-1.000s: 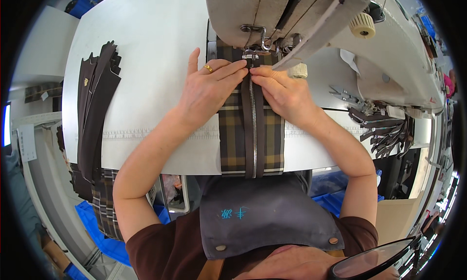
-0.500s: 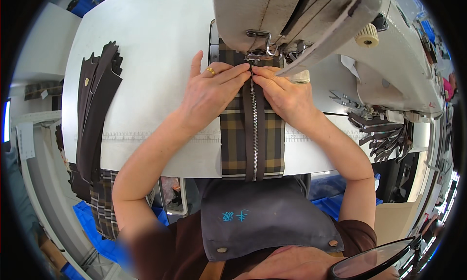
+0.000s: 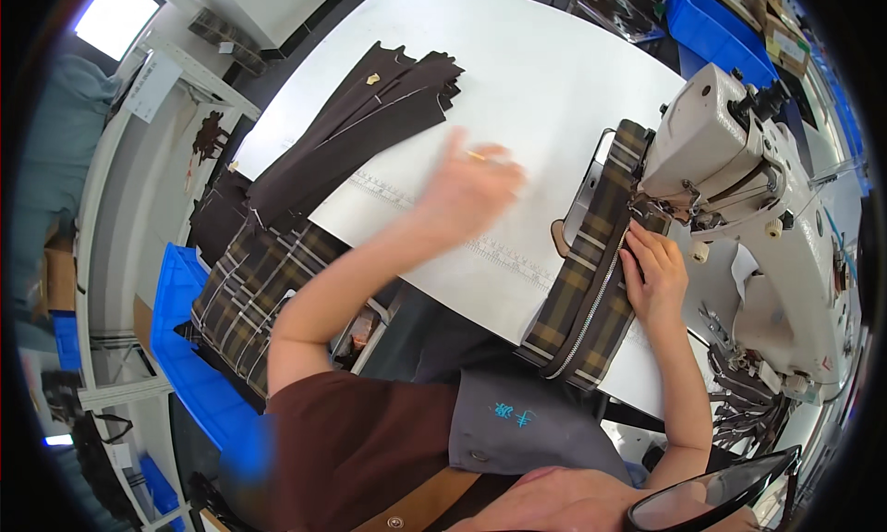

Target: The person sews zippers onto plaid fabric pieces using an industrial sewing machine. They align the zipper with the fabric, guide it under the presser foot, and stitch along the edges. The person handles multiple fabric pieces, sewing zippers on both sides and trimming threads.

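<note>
A long strip of brown and black plaid fabric [image 3: 584, 278] lies under the sewing machine's needle area. Along it runs a zipper [image 3: 596, 303] with silver teeth and dark tape, its near end at the table edge. My right hand [image 3: 658, 271] rests on the strip just below the presser foot, bent fingertips and thumb pressed to the zipper tape. Off to the left, my left hand [image 3: 473, 188] hangs over the white table, smeared by motion; its fingers cannot be read. Closest to it is a stack of dark brown fabric pieces [image 3: 356, 130] with notched ends.
The white sewing machine [image 3: 711, 148] stands at the right of the white table [image 3: 527, 61]. Several zippers [image 3: 744, 393] lie bunched beside its base. A blue bin [image 3: 199, 347] with plaid fabric pieces [image 3: 268, 296] sits below the left table edge. Another blue bin [image 3: 716, 33] is behind.
My left hand has come off the zipper and moved left toward the dark pieces. My right hand stays at the zipper. The view has turned left.
</note>
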Demonstrator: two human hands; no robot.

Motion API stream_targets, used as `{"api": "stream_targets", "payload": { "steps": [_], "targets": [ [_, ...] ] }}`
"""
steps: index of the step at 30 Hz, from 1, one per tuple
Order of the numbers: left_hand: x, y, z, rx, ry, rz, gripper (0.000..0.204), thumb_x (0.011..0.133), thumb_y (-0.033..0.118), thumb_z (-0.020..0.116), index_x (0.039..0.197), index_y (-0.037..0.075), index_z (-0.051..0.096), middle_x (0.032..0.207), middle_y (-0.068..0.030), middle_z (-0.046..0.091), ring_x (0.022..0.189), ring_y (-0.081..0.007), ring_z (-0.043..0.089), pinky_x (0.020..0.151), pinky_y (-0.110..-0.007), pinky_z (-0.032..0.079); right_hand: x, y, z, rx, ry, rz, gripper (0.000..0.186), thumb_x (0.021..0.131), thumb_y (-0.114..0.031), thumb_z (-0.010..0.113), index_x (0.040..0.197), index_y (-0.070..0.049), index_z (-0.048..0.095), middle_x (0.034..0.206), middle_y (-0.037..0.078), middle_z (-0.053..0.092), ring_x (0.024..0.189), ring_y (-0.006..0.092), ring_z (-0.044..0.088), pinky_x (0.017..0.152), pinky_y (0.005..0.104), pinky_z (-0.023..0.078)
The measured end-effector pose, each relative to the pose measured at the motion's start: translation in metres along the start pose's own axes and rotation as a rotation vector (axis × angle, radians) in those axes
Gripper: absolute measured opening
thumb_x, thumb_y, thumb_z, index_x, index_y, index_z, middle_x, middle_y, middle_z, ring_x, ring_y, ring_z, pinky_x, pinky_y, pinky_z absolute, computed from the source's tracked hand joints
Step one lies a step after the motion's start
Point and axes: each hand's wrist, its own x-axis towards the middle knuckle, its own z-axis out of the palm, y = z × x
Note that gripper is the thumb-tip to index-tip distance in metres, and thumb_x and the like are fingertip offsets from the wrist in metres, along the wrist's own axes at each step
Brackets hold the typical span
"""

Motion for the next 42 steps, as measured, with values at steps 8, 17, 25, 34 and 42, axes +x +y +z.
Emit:
{"api": "stream_targets", "payload": {
  "steps": [8,17,25,34,42],
  "targets": [
    [-0.04,-0.124,-0.023,0.109,0.242,-0.392,0.032,0.079,0.027,0.07,0.104,0.009,0.062,0.133,-0.0086,0.049,0.125,-0.0284,0.042,0.101,-0.056,0.026,0.0,-0.003,0.001,0.014,0.018,-0.012,0.022,0.073,-0.006,0.071,0.094,-0.001,0.065,0.107,0.007,0.065,0.091,0.0242,0.061,0.076,0.0322,0.05],
    [-0.027,0.021,-0.097,-0.705,-0.114,-0.446,0.019,0.089,0.003,0.052,0.102,0.004,0.065,0.094,-0.0029,0.068,0.083,-0.0107,0.063,0.074,-0.022,0.046,-0.004,0.004,0.0,-0.019,0.026,-0.026,0.022,0.074,-0.015,0.072,0.09,0.0,0.066,0.104,0.007,0.066,0.09,0.0233,0.062,0.075,0.0315,0.052],
    [-0.046,0.028,-0.034,-0.408,-0.286,0.033,0.043,0.08,0.002,0.055,0.123,0.008,0.056,0.133,-0.0134,0.05,0.126,-0.0268,0.044,0.103,-0.047,0.03,-0.006,0.005,0.004,0.025,0.08,-0.029,0.024,0.072,-0.014,0.072,0.093,-0.002,0.068,0.104,0.005,0.066,0.089,0.0214,0.061,0.075,0.0308,0.051],
    [-0.004,0.028,-0.005,-0.193,-0.094,0.247,0.047,0.065,0.0,0.059,0.111,0.011,0.061,0.121,-0.0025,0.056,0.114,-0.0203,0.053,0.108,-0.054,0.019,-0.009,0.008,0.007,0.043,0.079,-0.002,0.025,0.071,-0.015,0.073,0.093,-0.003,0.068,0.105,0.004,0.066,0.083,0.0204,0.059,0.072,0.0306,0.051],
    [0.056,0.067,0.014,-0.19,0.054,0.373,0.043,0.073,0.004,0.055,0.115,0.01,0.061,0.115,-0.0012,0.058,0.105,-0.0169,0.056,0.107,-0.052,0.022,-0.008,0.006,0.003,0.06,0.012,0.036,0.026,0.072,-0.015,0.072,0.095,-0.003,0.067,0.104,0.004,0.065,0.086,0.0216,0.058,0.073,0.0312,0.05]
  ]
}}
